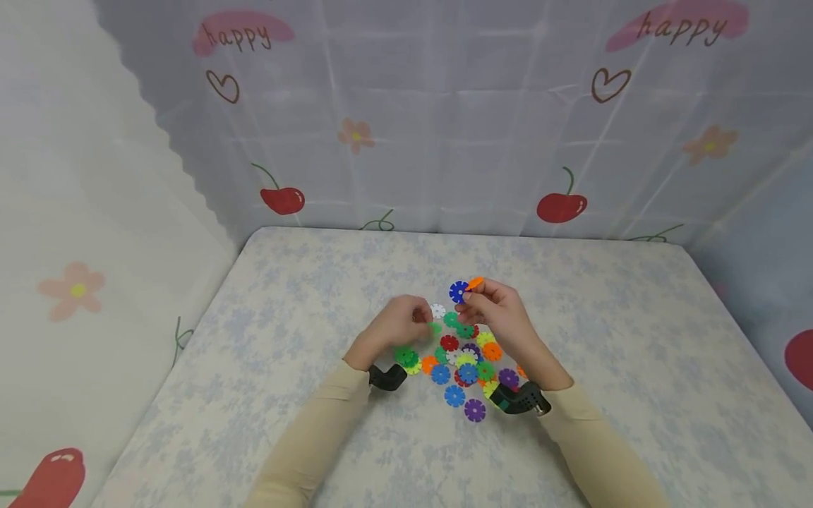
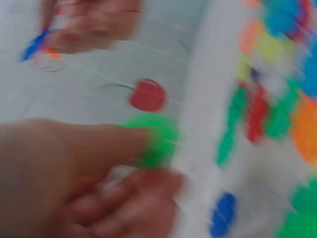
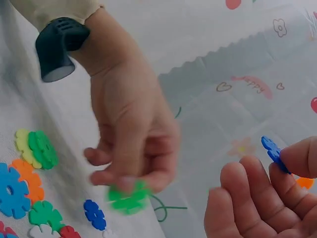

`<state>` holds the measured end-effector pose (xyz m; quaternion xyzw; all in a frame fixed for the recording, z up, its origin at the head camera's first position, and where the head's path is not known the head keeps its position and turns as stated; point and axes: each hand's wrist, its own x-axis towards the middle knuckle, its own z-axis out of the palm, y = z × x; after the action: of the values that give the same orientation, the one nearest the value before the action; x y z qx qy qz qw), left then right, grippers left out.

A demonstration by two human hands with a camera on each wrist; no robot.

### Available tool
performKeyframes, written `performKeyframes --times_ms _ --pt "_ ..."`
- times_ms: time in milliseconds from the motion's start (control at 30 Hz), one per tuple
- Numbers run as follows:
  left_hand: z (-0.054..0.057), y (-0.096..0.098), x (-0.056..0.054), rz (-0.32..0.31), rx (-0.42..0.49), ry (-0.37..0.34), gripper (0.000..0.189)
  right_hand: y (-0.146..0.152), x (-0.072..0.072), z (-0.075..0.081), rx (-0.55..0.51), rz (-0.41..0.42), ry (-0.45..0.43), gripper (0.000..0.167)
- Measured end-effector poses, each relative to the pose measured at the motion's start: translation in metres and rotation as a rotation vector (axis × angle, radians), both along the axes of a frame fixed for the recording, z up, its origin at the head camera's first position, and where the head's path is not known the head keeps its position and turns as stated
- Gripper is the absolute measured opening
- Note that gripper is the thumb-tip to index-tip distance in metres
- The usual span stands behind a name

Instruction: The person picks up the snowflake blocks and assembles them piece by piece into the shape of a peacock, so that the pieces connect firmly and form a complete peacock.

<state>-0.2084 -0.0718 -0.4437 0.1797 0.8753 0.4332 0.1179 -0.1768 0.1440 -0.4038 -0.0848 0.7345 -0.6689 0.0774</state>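
Observation:
My left hand (image 1: 400,321) pinches a bright green snowflake disc (image 3: 129,199) between thumb and fingers, above the left part of the pile. In the left wrist view this green disc (image 2: 166,139) is blurred. Higher and to the right, my right hand (image 1: 498,310) grips a blue snowflake disc (image 1: 458,292) and an orange disc (image 1: 476,283). The two discs touch at an angle; the fingers hide how they meet. Under both hands lies a pile of notched plastic discs, among them a red disc (image 1: 449,343) and a white disc (image 1: 437,310).
Toward the front of the pile lie a purple disc (image 1: 474,410) and a light blue disc (image 1: 454,396). A pale floral cloth covers the table (image 1: 286,296). Behind it hangs a printed curtain (image 1: 432,127). Each wrist wears a dark camera band.

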Motion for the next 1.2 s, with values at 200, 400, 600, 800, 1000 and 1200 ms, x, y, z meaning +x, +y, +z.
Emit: performKeyframes --times_ms 200,400,600,800,1000,1200 --pt "0.037 -0.005 0.010 -0.006 0.583 0.057 0.015 0.004 0.003 0.005 0.035 0.222 0.046 0.023" --pt "0.052 -0.005 0.019 -0.099 0.502 0.093 0.017 0.003 0.007 0.011 0.001 0.323 -0.006 0.023" --pt "0.053 -0.008 0.021 -0.175 0.513 0.112 0.014 0.009 0.007 0.009 -0.197 0.448 -0.064 0.030" --pt "0.056 -0.007 0.024 -0.186 0.435 0.217 0.012 0.012 0.005 0.008 -0.328 0.552 -0.107 0.032" --pt "0.059 -0.006 0.028 -0.190 0.321 0.492 0.011 0.015 0.004 0.006 -0.367 0.583 -0.115 0.033" --pt "0.059 -0.003 0.029 -0.214 0.348 0.616 0.011 0.014 0.002 0.006 -0.412 0.627 -0.123 0.030"
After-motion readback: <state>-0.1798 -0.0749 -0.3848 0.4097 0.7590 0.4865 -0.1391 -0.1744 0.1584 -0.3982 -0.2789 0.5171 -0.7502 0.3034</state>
